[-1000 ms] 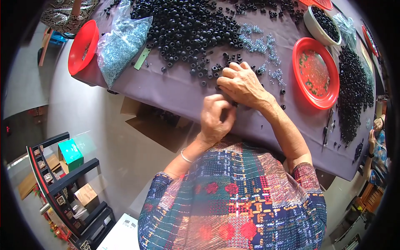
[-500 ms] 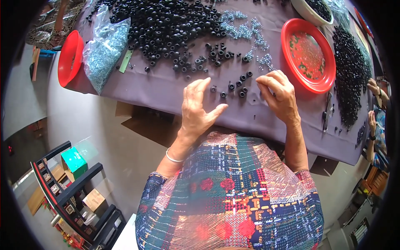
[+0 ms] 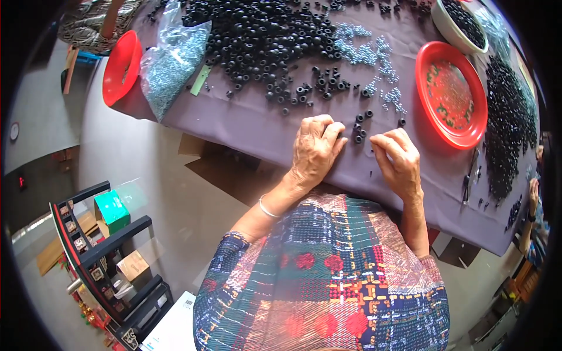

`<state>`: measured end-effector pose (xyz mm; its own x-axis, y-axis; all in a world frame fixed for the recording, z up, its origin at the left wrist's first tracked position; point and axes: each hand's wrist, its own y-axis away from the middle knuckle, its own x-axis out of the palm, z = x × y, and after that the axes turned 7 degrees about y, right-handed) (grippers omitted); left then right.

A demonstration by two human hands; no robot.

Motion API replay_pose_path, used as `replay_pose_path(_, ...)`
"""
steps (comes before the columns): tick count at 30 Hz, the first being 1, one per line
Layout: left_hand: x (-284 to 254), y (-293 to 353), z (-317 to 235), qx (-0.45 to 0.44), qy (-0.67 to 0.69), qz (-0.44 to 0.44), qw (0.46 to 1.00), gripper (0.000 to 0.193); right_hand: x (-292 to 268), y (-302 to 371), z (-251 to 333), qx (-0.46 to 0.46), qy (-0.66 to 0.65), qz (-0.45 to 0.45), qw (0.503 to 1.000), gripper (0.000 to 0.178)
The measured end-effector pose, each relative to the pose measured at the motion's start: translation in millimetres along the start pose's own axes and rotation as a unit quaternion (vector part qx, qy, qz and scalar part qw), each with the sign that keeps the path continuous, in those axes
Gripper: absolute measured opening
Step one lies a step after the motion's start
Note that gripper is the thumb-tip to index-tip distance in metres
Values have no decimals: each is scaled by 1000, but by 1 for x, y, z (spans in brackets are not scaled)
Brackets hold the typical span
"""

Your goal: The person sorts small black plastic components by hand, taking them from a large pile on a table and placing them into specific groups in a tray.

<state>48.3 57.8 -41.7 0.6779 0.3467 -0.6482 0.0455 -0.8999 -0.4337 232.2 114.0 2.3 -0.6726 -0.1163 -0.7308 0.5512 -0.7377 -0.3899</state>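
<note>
Purple tablecloth [image 3: 246, 123]: black beads [image 3: 359, 139], red tray [image 3: 422, 85] near; left fingers [image 3: 333, 130] curled, right fingers [image 3: 389, 143] narrowed, hold unclear

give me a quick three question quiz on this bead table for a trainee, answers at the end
1. Multiple choice: what colour is the round dish nearest the right hand?
(a) white
(b) red
(c) green
2. True or false: the bangle is on the same arm as the left hand.
3. Short answer: what small things lie on the cloth in the gap between the two hands?

Key: 1. b; 2. true; 3. a few black beads.
</note>
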Motion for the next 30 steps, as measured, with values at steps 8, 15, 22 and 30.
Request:
replay_pose_path(8,-62,18,48,51,-63,58,995,43,25,-33,11,-82,8,31,996,21)
replay_pose_path(15,-79,16,75,21,-96,-5,995,38,105,-94,32,-239,124,29,963,25)
replay_pose_path(22,-77,18,71,-18,-67,-33,997,41,101,-122,-4,-244,220,46,943,28)
replay_pose_path(30,-76,14,68,-51,-67,-45,995,42,55,-91,-27,-149,227,65,960,41)
